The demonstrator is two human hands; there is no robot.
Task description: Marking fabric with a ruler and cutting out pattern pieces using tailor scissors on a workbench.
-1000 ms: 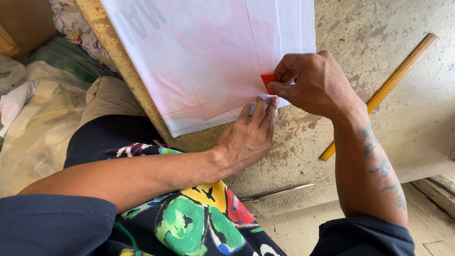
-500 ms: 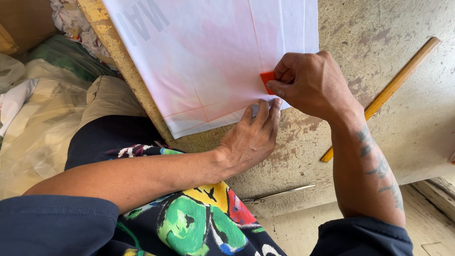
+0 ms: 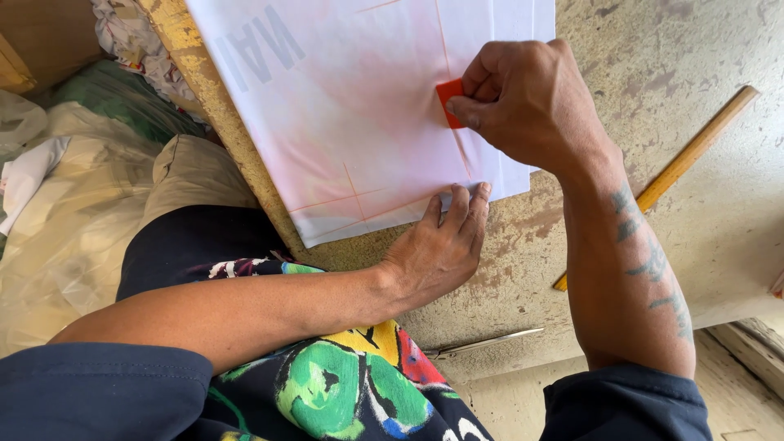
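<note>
The right hand [image 3: 531,102] is pinched shut on a small red chalk [image 3: 449,102], its edge pressed to the white cloth [image 3: 359,122] just left of the knuckles. Below it, the left hand [image 3: 437,249] lies flat, fingers together, pinning the cloth's near edge to the table [image 3: 653,65]. The cloth looks thin, soft and likely to slide; the chalk seems brittle, best gripped by its flat sides. A wooden ruler [image 3: 694,155] lies right of the wrist.

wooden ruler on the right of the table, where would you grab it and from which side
Grip the wooden ruler at its upper stretch, near the far end, coming from above with fingers pinching its two long edges. It lies flat on the worn table on a diagonal, and its lower end runs behind the right hand's forearm, so only the upper part is free. Being thin and flat, it probably needs an edge tipped up first.
</note>
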